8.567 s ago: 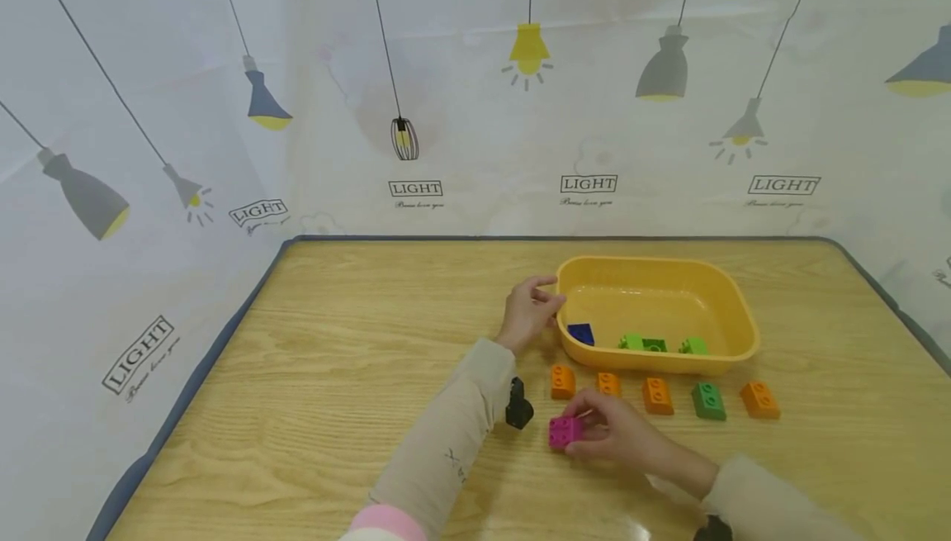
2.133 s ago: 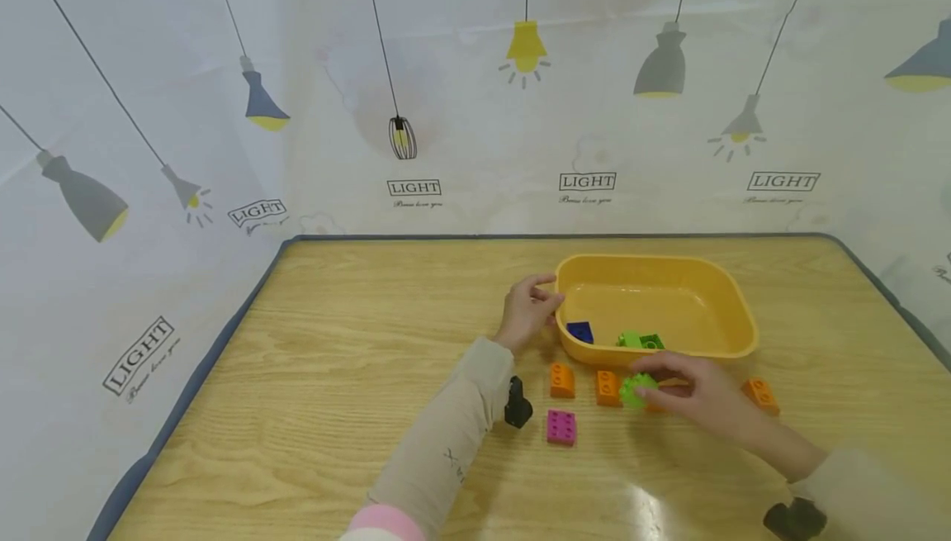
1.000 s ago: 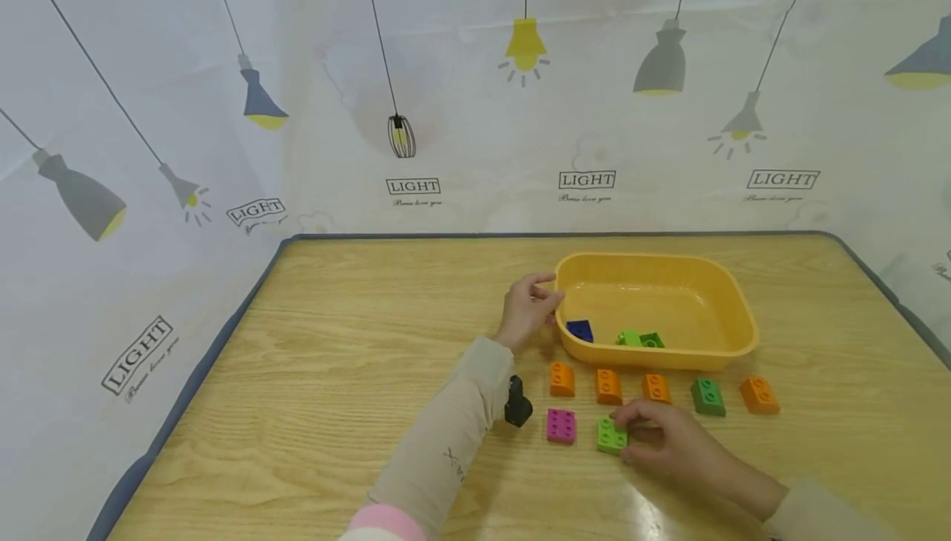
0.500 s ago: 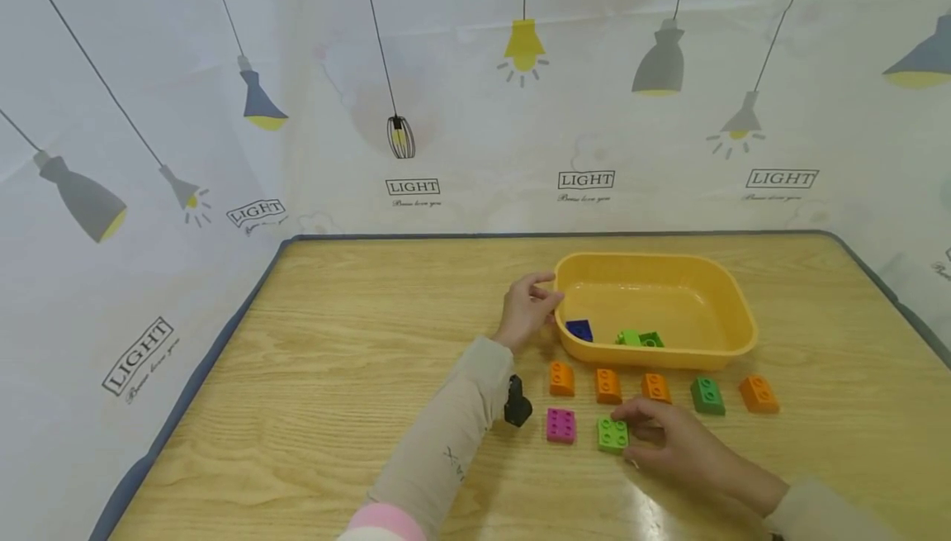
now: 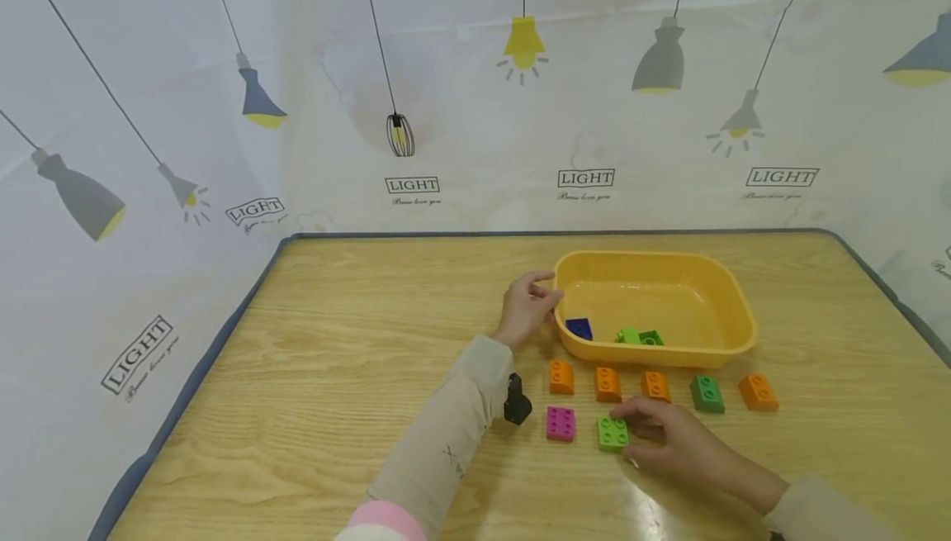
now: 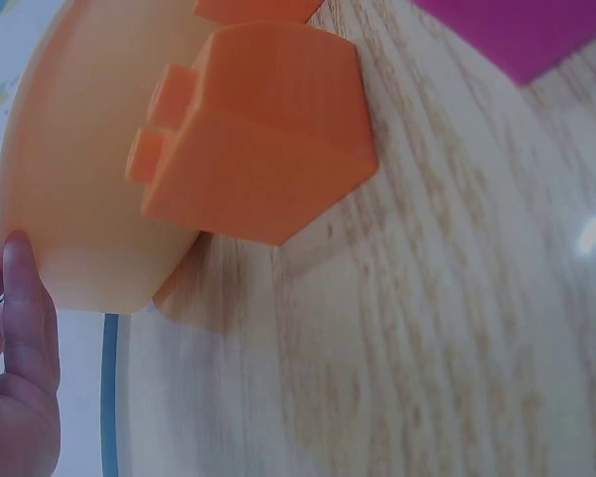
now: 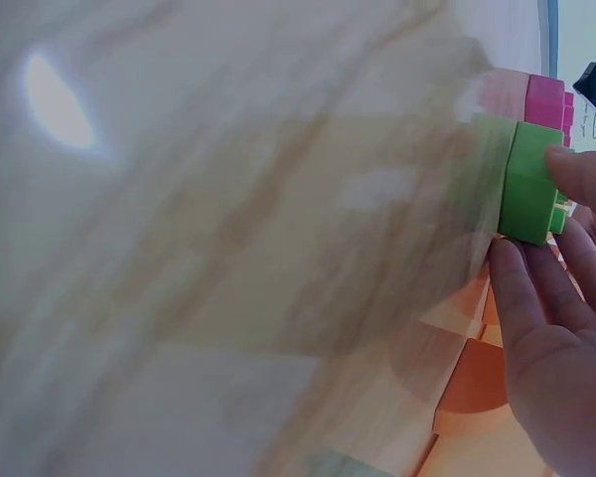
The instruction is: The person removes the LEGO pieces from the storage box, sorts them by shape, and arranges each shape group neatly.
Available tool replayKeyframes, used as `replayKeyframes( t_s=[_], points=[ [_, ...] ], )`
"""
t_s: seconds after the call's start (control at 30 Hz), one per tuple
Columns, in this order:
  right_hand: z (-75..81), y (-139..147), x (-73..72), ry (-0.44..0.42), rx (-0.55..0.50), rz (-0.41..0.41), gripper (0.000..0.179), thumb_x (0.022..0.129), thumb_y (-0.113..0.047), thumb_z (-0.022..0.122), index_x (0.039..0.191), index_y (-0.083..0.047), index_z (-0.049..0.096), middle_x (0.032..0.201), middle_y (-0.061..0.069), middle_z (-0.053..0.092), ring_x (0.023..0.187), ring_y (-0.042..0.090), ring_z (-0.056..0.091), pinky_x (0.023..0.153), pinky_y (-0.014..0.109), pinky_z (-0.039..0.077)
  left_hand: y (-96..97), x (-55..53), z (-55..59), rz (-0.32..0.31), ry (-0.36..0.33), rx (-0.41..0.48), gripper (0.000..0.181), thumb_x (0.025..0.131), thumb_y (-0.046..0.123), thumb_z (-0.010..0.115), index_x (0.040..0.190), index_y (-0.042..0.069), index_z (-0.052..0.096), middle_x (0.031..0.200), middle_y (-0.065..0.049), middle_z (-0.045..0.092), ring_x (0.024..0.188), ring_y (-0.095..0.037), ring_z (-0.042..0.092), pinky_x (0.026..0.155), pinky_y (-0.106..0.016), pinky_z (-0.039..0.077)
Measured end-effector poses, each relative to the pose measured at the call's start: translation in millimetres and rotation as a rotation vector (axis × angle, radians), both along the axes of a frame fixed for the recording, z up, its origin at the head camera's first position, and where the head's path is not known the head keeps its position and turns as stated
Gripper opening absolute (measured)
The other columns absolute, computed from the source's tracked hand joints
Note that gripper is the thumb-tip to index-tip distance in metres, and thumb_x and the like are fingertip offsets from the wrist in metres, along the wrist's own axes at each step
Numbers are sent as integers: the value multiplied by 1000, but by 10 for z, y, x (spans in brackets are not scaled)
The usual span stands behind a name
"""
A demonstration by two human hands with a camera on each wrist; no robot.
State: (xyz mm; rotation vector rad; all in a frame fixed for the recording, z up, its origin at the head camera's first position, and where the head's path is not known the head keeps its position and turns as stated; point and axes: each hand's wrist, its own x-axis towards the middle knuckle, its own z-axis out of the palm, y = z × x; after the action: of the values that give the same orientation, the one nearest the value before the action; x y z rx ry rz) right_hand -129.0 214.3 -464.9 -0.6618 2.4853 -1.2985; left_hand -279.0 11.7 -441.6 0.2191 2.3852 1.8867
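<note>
Judging by what sits around the yellow tray (image 5: 654,301), the brick lineup looks well along but not finished. Seven bricks are out on the surface (image 5: 371,301), and at least three pieces look left in the tray: a navy piece (image 5: 579,329) near its left end, plus a bright green piece (image 5: 629,336) and a darker green piece (image 5: 651,339) bunched by its front wall.

Just in front of the tray there's a row of five: four orange bricks (image 5: 560,378) and one emerald brick (image 5: 707,395). The second row, farther out from the tray, only has the magenta brick (image 5: 560,424) and the lime brick (image 5: 612,434), so that's probably the short one.

The lime brick is in front of the tray, left of its middle, and the right hand (image 5: 672,446) has its grip clamped on it, thumb and finger pinching the edges. The left hand (image 5: 523,310) is at the tray's left end, its grip seemingly closed on the rim.

Materials-wise, it's all smooth plastic by the look of it. The tray is glossy with rounded corners, the orange bricks are curved with two studs each, the lime brick is squarish with four, the magenta brick has six. Under the tray, streaky wood grain with a shiny finish.
</note>
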Motion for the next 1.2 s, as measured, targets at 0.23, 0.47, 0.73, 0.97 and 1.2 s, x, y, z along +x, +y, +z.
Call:
replayKeyframes(
  t_s=[0.23,0.47,0.73,0.97,1.2],
  points=[
    [110,29,9,52,-2,9,38,79,-19,67,109,-1,55,108,14,57,99,27,54,80,32,50,-6,1,2,-6,-1,9,36,83,12,62,118,7,55,83,-7,59,59,-14,56,57,-29,55],
    [392,118,-98,291,-45,-46,22,80,-7,65,100,0,60,96,12,61,87,14,59,70,28,53,-3,8,9,-13,-9,36,36,83,10,62,118,6,55,83,-8,58,60,-13,56,59,-32,55],
    [634,202,-397,384,-10,-116,18,81,-2,62,98,2,60,93,13,61,84,9,58,69,23,53,-19,20,13,-19,-9,32,36,83,10,62,119,6,54,84,-8,59,62,-14,57,60,-33,55],
    [686,215,-714,293,142,-156,24,84,-15,62,101,1,60,99,14,60,89,24,57,74,33,52,-22,19,16,-19,-9,29,36,84,10,62,119,6,54,84,-8,59,62,-14,57,61,-34,55],
    [608,236,-958,262,254,-85,28,82,-12,63,105,4,58,102,17,59,91,28,56,76,39,51,-16,12,0,-19,-8,34,36,83,10,62,118,6,55,84,-8,59,63,-14,57,60,-33,55]
  ],
)
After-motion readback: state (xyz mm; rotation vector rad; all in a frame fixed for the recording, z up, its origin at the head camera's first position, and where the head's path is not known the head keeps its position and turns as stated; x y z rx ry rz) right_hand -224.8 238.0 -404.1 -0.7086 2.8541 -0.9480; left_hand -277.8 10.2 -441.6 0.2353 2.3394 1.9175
